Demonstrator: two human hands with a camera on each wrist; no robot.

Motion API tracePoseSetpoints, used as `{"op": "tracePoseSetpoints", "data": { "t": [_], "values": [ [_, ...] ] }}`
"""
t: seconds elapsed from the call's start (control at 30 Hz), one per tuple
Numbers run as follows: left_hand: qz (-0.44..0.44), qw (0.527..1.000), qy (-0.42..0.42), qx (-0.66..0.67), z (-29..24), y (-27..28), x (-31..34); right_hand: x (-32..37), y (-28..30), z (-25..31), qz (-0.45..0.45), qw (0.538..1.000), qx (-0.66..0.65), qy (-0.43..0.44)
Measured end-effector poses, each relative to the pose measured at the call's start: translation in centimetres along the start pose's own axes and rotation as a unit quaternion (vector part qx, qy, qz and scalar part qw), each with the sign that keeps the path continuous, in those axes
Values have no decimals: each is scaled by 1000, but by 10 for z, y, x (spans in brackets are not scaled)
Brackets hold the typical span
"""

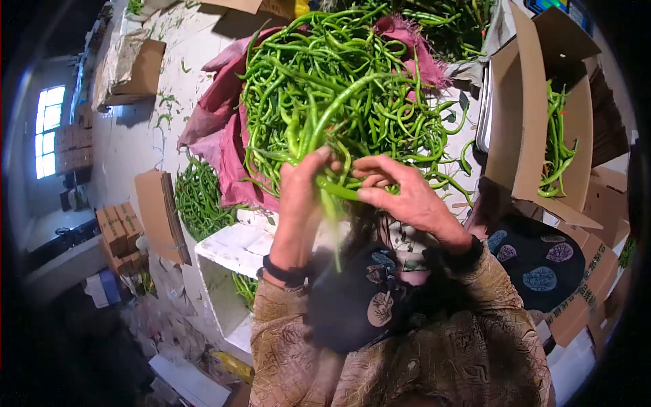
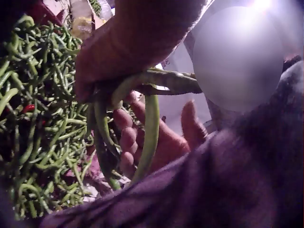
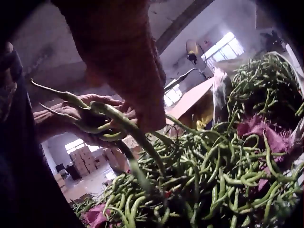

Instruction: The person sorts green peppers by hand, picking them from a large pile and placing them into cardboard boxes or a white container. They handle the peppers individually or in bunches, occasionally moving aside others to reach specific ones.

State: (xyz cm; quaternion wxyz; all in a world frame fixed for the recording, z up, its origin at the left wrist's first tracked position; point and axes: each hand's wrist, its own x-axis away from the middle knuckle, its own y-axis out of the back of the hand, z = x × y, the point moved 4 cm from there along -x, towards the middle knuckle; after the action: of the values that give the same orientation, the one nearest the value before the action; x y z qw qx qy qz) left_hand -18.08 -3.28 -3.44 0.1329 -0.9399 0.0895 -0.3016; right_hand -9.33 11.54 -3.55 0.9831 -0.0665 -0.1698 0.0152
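Note:
In the head view my left hand [image 1: 298, 193] grips a bunch of long green chili peppers [image 1: 329, 112], some pointing up and away, others hanging below the fist. One bright green pepper [image 1: 339, 190] runs from the bunch to my right hand [image 1: 410, 197], its end at the thumb tip. The right fingers [image 2: 124, 130] are curled behind a pepper [image 2: 151, 135] in the left wrist view, with the thumb raised to one side. Seen from the right wrist, the bunch [image 3: 123, 123] crosses in front of the left hand [image 3: 78, 116], and the right hand [image 3: 130, 80] covers part of it.
A large heap of green chili peppers [image 1: 339, 61] lies ahead on pink cloth [image 1: 227, 146]. Right of it stands an open cardboard box [image 1: 512, 129] with peppers inside. A white foam box [image 1: 234, 247] and a smaller pepper pile [image 1: 203, 197] are at left.

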Motion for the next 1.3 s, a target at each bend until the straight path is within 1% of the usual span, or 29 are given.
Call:
{"op": "tracePoseSetpoints", "data": {
  "t": [0.07,0.1,0.13,0.17,0.2,0.23,0.27,0.3,0.33,0.4,0.43,0.47,0.5,0.53,0.6,0.67,0.73,0.77,0.8,0.87,0.9,0.93,0.97,1.0,1.07,1.1,1.13,1.2,1.3],
  "values": [
    [9,999,14,51,-20,-7,13,13,13,13,-72,996,28,41],
    [22,998,27,55,-28,-8,19,22,19,20,-89,995,31,39],
    [35,997,40,59,-39,-10,25,30,24,23,-115,992,4,46],
    [48,992,69,95,-50,-15,34,36,29,24,-127,991,-14,50],
    [61,992,74,85,-62,-20,42,42,34,25,-137,989,-32,55],
    [84,990,66,91,-73,-24,50,47,37,24,-131,988,-67,37],
    [108,988,58,97,-83,-30,60,52,39,23,-133,988,-67,46],
    [122,989,33,72,-93,-38,71,56,39,22,-125,989,-65,39],
    [142,987,31,64,-101,-44,82,61,37,24,-117,991,-63,30],
    [168,983,30,67,-111,-51,102,74,34,38,-104,992,-63,38],
    [166,984,16,61,-113,-55,111,79,30,45,-73,994,-79,29],
    [166,984,11,59,-111,-58,119,84,26,51,-40,994,-95,19],
    [169,983,15,68,-109,-62,127,89,22,57,-26,995,-89,45],
    [175,981,21,77,-105,-66,134,93,20,63,-27,994,-89,50],
    [190,970,46,146,-89,-73,145,104,13,75,-3,986,-153,63],
    [217,949,60,221,-69,-75,148,111,14,78,39,984,-160,71],
    [291,921,49,256,-55,-82,147,118,15,77,44,986,-128,100],
    [305,913,60,263,-48,-87,149,121,16,75,67,988,-99,99],
    [320,905,69,270,-43,-92,152,127,14,72,115,982,-130,75],
    [333,878,84,334,-29,-94,145,131,10,48,131,985,-101,50],
    [309,883,87,343,-25,-101,148,134,12,45,131,983,-52,119],
    [284,887,89,352,-23,-106,151,136,13,43,103,979,-17,175],
    [279,879,115,370,-14,-100,143,139,15,37,125,984,-54,111],
    [279,878,116,372,-8,-98,140,144,16,33,146,984,-93,47],
    [329,888,38,319,-4,-98,137,150,22,19,31,986,-166,5],
    [327,892,31,310,2,-97,137,150,30,20,-25,993,-106,45],
    [321,892,35,315,7,-96,137,155,35,21,-23,994,-103,42],
    [314,891,50,324,18,-94,135,168,51,29,-86,991,-98,-4],
    [290,924,30,249,29,-93,136,179,57,49,-101,991,-80,28]
  ]
}}
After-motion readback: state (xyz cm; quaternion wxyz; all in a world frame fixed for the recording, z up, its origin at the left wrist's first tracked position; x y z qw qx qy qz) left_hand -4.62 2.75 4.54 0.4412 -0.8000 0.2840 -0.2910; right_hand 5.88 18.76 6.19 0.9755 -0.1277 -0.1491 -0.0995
